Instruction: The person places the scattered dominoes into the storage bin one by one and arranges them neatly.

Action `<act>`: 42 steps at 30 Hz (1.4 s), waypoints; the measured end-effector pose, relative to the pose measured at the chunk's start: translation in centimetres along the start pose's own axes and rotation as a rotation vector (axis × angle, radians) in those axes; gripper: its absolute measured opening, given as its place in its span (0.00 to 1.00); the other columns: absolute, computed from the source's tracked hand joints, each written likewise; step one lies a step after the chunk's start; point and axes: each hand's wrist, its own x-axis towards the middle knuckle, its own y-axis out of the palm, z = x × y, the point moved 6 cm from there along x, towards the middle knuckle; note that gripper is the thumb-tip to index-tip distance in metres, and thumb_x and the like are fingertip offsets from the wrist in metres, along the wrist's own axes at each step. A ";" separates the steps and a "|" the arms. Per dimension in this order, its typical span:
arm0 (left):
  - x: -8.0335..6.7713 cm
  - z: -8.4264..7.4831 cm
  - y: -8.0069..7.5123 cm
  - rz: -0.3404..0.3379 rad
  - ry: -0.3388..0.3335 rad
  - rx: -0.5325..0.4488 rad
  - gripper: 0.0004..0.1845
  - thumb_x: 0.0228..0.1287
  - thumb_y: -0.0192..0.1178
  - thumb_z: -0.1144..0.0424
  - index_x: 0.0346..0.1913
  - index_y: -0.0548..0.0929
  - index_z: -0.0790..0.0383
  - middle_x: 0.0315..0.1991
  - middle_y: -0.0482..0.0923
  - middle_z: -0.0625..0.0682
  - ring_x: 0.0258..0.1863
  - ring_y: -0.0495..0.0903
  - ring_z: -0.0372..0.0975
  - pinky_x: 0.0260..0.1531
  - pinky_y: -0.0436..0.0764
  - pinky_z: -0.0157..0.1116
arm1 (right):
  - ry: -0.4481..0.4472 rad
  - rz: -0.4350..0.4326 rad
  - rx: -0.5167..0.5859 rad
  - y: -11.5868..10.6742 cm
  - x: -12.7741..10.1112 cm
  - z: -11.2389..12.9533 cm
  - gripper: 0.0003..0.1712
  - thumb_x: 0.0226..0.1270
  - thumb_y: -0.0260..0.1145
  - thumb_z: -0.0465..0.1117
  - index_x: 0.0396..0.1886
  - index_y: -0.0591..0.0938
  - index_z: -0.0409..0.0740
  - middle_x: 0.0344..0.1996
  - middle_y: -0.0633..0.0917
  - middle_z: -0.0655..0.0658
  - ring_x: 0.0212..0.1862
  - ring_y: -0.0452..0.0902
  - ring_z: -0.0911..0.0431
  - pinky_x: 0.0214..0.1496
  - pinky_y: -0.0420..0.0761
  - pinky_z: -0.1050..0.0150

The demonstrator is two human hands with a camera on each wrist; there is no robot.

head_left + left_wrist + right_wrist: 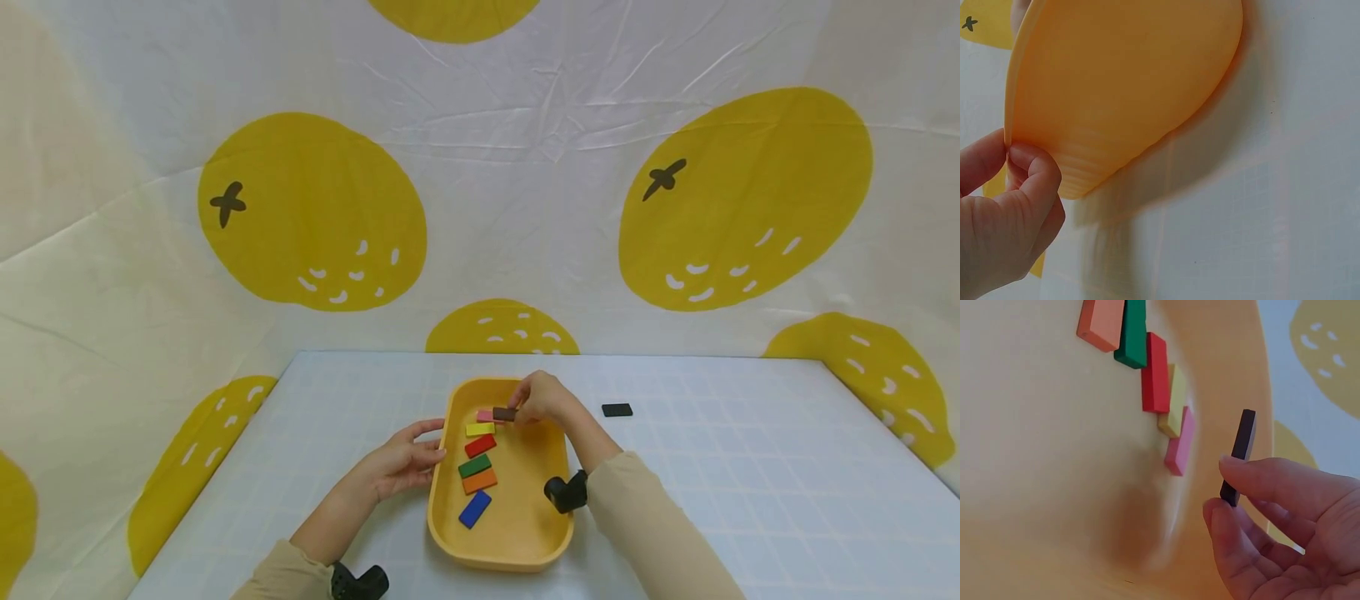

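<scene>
A yellow tray lies lengthwise before me. My left hand pinches its left rim between thumb and fingers; the left wrist view shows this hand at the edge. Over the tray's far end, my right hand pinches a dark brown block, held above the tray floor in the right wrist view. Along the tray's left side lie a pink block, a yellow block, a red block, a green block, an orange block and a blue block.
A black block lies on the table to the right of the tray. The pale, grid-patterned table meets a fruit-print cloth at its back and sides. Each wrist carries a small black camera.
</scene>
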 end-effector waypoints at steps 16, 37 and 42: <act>0.0 0.1 0.0 0.001 0.000 -0.004 0.30 0.64 0.51 0.77 0.68 0.57 0.63 0.62 0.64 0.65 0.45 0.76 0.45 0.43 0.78 0.37 | -0.042 0.010 -0.158 0.6 -0.3 0.6 0.10 0.42 0.75 0.27 0.26 0.84 0.39 0.23 0.78 0.46 0.28 0.70 0.54 0.31 0.73 0.64; -0.1 -0.2 0.3 0.007 0.005 -0.007 0.30 0.64 0.50 0.78 0.68 0.56 0.64 0.61 0.65 0.65 0.44 0.77 0.44 0.42 0.79 0.37 | -0.080 0.023 0.098 -2.8 -0.8 0.2 0.15 0.51 0.70 0.30 0.40 0.82 0.30 0.30 0.81 0.43 0.28 0.76 0.54 0.36 0.80 0.62; -0.1 -0.1 0.3 -0.004 0.003 -0.006 0.30 0.64 0.50 0.78 0.68 0.56 0.64 0.61 0.65 0.65 0.45 0.77 0.45 0.43 0.78 0.38 | -0.079 0.037 0.149 -4.4 -1.2 -0.9 0.18 0.53 0.70 0.32 0.44 0.80 0.30 0.31 0.79 0.42 0.31 0.76 0.51 0.39 0.81 0.59</act>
